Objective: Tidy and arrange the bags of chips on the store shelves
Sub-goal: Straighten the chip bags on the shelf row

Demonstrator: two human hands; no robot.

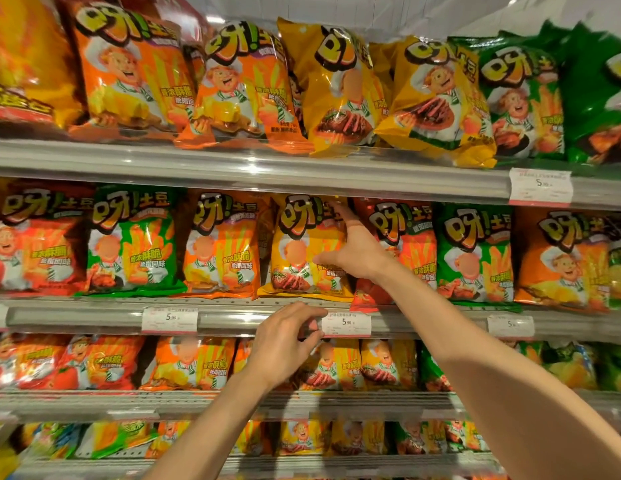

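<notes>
Head-cam view straight into a wall of chip bags, four shelf levels in sight, all the same cartoon-chef brand in different colours. The right hand (354, 251) is up on the second shelf with its fingers stretched out fairly straight and the thumb sticking off to the left, laid flat against the right edge of a yellow bag (304, 247) that stands upright in the middle of that row, so it's touching or pushing the bag rather than gripping it. That yellow bag sits between an orange bag (220, 247) on its left and a red bag (406, 244) on its right, and the right forearm crosses in front of the lower part of the red one. Further left on the same shelf is a green bag (136, 240), and there's another green bag (475, 254) to the right of the red. The left hand (288, 341) is lower, at the front rail of the second shelf (94, 317), fingers curled with the thumb and fingertips closing on the left edge of a white price tag (346, 323) that reads 5.90, looks like a pinch on the tag. Another price tag (169, 319) hangs further left on that rail. The top shelf holds orange bags, then two yellow bags leaning a bit crooked (340, 88), then green ones at the far right. Lower shelves are more of the same, pretty blurry.
</notes>
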